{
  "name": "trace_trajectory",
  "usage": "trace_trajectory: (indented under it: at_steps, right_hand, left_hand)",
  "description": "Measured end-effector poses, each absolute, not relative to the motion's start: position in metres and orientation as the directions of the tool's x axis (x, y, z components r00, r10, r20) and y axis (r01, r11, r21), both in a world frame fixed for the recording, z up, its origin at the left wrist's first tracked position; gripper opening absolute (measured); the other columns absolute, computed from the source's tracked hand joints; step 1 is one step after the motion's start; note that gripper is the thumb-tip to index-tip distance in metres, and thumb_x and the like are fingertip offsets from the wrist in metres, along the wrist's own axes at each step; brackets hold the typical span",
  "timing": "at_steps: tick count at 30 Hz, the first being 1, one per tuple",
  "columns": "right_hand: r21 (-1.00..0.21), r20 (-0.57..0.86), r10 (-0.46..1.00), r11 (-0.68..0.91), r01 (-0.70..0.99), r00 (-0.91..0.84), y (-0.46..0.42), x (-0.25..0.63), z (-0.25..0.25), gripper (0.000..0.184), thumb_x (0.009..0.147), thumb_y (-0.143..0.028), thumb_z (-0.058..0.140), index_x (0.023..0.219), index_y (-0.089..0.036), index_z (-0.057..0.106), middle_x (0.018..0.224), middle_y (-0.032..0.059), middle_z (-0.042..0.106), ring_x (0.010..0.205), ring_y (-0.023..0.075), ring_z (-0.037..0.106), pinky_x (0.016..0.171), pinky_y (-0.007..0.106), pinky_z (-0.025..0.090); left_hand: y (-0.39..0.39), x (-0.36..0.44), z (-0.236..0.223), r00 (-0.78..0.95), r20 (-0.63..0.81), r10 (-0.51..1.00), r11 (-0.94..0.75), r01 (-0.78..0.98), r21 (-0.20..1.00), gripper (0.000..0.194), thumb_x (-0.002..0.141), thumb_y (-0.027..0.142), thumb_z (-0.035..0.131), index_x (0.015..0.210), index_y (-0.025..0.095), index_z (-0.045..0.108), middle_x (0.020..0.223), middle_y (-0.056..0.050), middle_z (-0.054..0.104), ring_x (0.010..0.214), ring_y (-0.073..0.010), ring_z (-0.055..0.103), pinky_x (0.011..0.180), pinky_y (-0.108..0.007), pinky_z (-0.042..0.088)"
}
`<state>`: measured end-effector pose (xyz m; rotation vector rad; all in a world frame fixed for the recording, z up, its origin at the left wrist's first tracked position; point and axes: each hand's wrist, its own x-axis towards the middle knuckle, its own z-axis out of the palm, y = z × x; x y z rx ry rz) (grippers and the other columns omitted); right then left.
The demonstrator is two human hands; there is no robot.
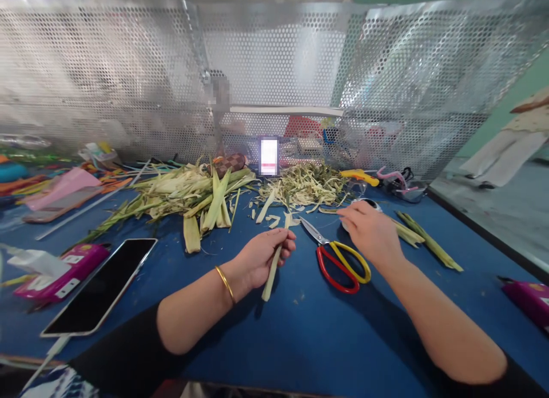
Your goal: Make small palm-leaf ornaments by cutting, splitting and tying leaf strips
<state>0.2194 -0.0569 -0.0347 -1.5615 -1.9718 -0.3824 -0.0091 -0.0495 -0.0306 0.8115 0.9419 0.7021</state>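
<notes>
Blue tabletop forms the work surface, bounded at the rear by a perforated metal panel and at the right by a dark edge. The left hand holds a pale leaf strip at mid-length; thumb and fingers pinch it, fingers curled. The strip is tilted, lower end toward the near edge, upper end near the cut scraps.

The scissors lie between the hands, tips pointing away and to the left, red and yellow handles toward the near edge. The right hand is just beside them, thumb and forefinger close together; whether they pinch anything cannot be told.

Room for moving extends between the forearms, from the scissor handles to the near edge. A leaf pile bounds this area at left rear, a phone at left, and green stems at right.
</notes>
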Motion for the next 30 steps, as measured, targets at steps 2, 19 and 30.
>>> trace_trajectory:
  at_steps: [2, 19, 30]
  right_hand:
    - [0.197, 0.477, 0.818, 0.256, 0.947, -0.320, -0.047, 0.222, -0.039, 0.026, 0.084, -0.009, 0.046, 0.088, -0.015, 0.071, 0.094, 0.0133, 0.064, 0.085, 0.0253, 0.054, 0.077, 0.037, 0.037]
    - [0.126, 0.561, 0.766, 0.294, 0.948, -0.312, -0.051, 0.205, -0.052, 0.026, 0.093, -0.019, 0.041, 0.091, -0.016, 0.067, 0.091, 0.0087, 0.066, 0.082, 0.0198, 0.057, 0.077, 0.029, 0.037]
    - [0.148, 0.473, 0.528, 0.742, 0.654, -0.706, -0.100, 0.146, -0.055, 0.029, 0.093, -0.011, 0.036, 0.088, -0.016, 0.064, 0.085, 0.0088, 0.065, 0.083, 0.0198, 0.056, 0.080, 0.034, 0.044]
  left_hand:
    - [-0.047, -0.010, -0.032, 0.406, -0.468, 0.785, 0.574, -0.193, 0.796, 0.018, 0.089, 0.021, 0.044, 0.076, 0.015, 0.056, 0.061, 0.002, 0.055, 0.049, -0.0058, 0.050, 0.047, -0.016, 0.038]
    - [-0.038, -0.014, -0.038, 0.432, -0.379, 0.819, 0.497, -0.201, 0.844, 0.026, 0.092, 0.021, 0.042, 0.073, 0.014, 0.059, 0.086, -0.005, 0.063, 0.070, -0.0091, 0.059, 0.059, -0.019, 0.045]
    - [-0.037, -0.010, -0.045, 0.661, -0.411, 0.628, 0.666, -0.183, 0.723, 0.026, 0.091, 0.021, 0.043, 0.069, 0.014, 0.055, 0.062, 0.002, 0.053, 0.045, -0.0044, 0.044, 0.045, -0.015, 0.036]
